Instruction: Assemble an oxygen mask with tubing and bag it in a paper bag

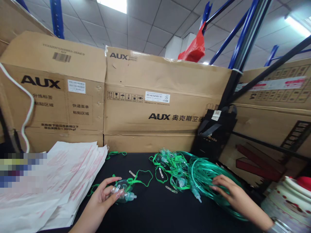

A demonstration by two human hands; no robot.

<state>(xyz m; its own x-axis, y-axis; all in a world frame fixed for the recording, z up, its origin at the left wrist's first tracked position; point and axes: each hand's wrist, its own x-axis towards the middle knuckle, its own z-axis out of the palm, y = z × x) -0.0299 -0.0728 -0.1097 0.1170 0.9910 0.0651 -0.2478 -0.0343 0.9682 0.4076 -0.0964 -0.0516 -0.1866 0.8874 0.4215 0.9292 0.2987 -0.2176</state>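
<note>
My left hand (107, 194) is closed around a clear green-tinted oxygen mask (127, 195), pinching it between thumb and fingers. A green elastic strap (148, 173) loops away from that mask across the black tabletop. On the right, my right hand (228, 187) lies at a large coil of green tubing (201, 171), its curled fingers gripping strands; the fingertips are partly hidden. Between the hands sits a tangled pile of similar masks (175, 163) with green straps. Small metal nose strips (171, 189) show near the pile.
At the left lies a stack of white printed paper bags (55, 181). Cardboard boxes (155, 77) wall off the back. A black bag (211, 136) stands at the back right, by a dark rack post (239, 55). A cream patterned container (289, 200) is at the right edge.
</note>
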